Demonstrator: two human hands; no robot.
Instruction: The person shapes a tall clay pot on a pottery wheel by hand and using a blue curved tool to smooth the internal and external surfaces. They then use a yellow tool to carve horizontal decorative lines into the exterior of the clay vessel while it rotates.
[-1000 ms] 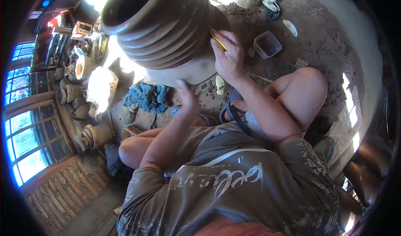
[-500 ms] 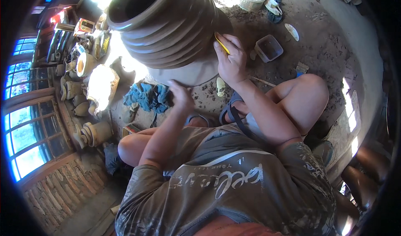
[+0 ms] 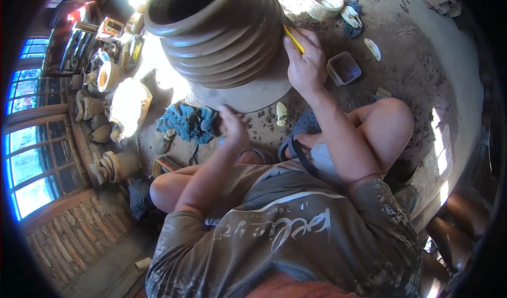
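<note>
Grey-brown short-sleeved T-shirt [image 3: 296, 245] is worn, printed on the front with large white script lettering [image 3: 318, 221] and crossed by a curved pale line [image 3: 285, 195]; neck is edged with a grey-blue collar band [image 3: 256, 276]. Both sleeves [image 3: 388, 208] are streaked with pale, chalky smears. Thighs are partly covered by greyish-beige shorts [image 3: 237, 187], feet by slate-blue perforated clogs [image 3: 308, 123].
</note>
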